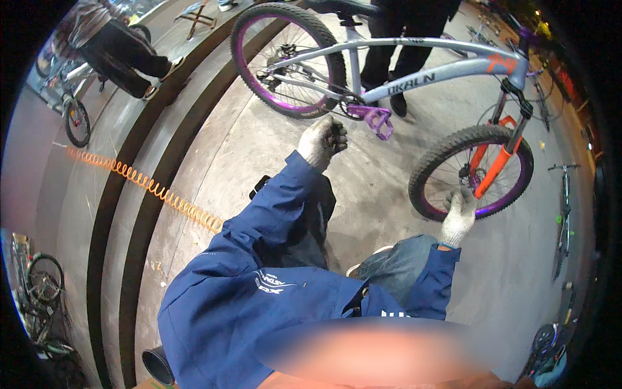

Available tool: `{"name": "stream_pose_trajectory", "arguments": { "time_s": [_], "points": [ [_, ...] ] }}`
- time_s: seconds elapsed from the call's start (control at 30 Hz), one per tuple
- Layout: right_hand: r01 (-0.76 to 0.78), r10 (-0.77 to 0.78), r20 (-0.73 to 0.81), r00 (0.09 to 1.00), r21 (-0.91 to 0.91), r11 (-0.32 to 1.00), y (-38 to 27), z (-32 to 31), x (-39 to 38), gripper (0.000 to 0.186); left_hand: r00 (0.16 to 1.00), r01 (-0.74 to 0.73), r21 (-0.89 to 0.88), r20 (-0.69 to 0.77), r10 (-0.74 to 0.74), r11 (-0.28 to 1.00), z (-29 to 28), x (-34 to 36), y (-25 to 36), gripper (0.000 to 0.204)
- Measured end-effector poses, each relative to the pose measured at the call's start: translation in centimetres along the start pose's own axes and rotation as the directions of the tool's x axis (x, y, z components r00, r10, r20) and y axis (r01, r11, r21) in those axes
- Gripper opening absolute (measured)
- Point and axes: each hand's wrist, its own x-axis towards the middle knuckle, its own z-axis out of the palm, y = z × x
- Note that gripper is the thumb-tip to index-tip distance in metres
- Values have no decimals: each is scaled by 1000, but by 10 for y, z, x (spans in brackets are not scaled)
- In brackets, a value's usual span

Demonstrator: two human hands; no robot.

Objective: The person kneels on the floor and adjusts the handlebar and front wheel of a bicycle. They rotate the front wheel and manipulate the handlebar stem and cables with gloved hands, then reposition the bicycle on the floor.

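Observation:
A silver-grey mountain bike [437, 44] stands upright before me, with purple-rimmed wheels and an orange fork. My left hand [324, 139], in a white glove blackened at the fingers, is curled closed just below the rear wheel [288, 61], left of the purple pedal [379, 123]. Whatever its fingers may hold is hidden. At the lower edge of the front wheel [472, 172], my gloved right hand [459, 217] has its fingers drawn together over the tyre and rim. What they grip there is too small to make out.
An orange coiled hose [146, 181] stretches from the left steps [129, 259] toward my left arm. Someone in black trousers [405, 55] stands behind the bike; another person [113, 45] is at upper left. More bikes [564, 214] line the right side and the left edge.

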Motion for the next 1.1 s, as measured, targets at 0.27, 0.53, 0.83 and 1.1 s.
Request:
{"name": "stream_pose_trajectory", "arguments": {
  "time_s": [0.27, 0.53, 0.83, 1.1],
  "points": [
    [20, -20, 0, 1000, 6, 1000, 1, 8, 2, 28, 996, -58, -6, 61, 58, 998, -11, 3, 6, 36],
    [-14, 8, 53, 999, 113, 994, -9, 34, -10, 23, 999, -14, -96, 39, 18, 995, -34, 8, 27, 34],
    [90, -86, 60, 994, -74, 993, 13, 47, -1, 29, 999, 13, -95, 35, -9, 995, -52, 20, 38, 38],
    [31, -27, 49, 998, -78, 996, 6, 61, -9, 26, 1000, 21, -135, -19, -24, 991, -62, 23, 42, 41]
  ]
}}
